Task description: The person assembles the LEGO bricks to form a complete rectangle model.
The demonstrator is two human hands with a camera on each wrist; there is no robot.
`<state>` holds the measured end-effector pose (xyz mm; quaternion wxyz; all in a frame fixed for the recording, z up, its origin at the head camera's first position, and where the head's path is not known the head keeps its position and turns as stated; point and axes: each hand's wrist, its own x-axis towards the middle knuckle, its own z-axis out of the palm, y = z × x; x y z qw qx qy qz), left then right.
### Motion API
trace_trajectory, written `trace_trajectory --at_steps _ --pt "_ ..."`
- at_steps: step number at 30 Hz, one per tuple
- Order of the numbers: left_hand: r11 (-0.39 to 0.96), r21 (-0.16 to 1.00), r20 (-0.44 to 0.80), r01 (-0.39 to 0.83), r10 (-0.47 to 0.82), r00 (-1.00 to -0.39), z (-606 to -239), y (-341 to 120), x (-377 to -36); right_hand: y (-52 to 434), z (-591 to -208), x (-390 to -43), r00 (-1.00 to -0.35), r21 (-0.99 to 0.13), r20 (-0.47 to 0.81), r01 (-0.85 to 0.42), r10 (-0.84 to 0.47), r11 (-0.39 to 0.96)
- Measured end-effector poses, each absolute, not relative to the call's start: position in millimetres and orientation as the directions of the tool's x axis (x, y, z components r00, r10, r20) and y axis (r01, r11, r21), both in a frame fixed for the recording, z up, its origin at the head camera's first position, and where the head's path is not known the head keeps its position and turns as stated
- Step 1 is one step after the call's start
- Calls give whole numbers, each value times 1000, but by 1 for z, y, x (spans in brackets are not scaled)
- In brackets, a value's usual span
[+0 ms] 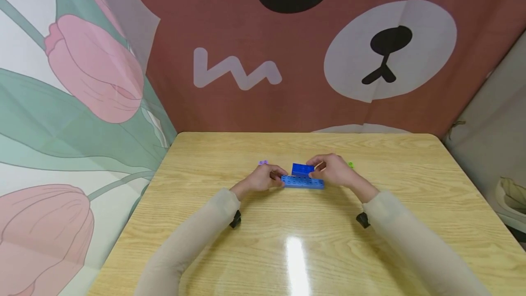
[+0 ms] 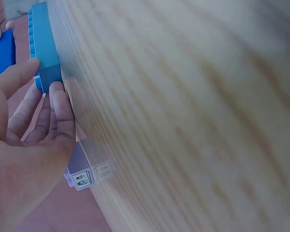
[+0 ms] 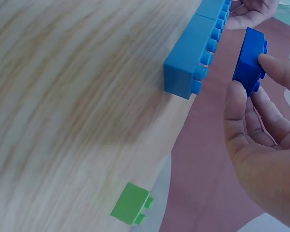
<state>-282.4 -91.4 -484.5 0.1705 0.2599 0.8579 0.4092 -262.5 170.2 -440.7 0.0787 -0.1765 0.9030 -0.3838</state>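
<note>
On the wooden table (image 1: 304, 241), near its middle, lies a long light-blue brick (image 1: 302, 182), studs up. At its left end the left hand (image 1: 260, 179) steadies it, thumb on the studded top and fingertips (image 2: 55, 94) against the end face, a light pinch. Held just above the long brick and clear of its studs is a shorter dark-blue brick (image 1: 302, 169), pinched by the right hand (image 1: 334, 171) between thumb and fingers (image 3: 280, 67). Behind the left hand sits a small lilac brick (image 1: 263, 162); beyond the right hand, apart from both, a small green brick (image 1: 350, 164) rests on the tabletop. Both forearms wear pale sleeves (image 1: 197, 236).
</note>
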Motion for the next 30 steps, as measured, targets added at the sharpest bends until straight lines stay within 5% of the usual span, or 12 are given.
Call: trace_trajectory --at_steps 30 --pt "532 787 -79 312 589 -804 -481 -90 -282 172 -458 -263 -894 -695 -42 -294 -446 656"
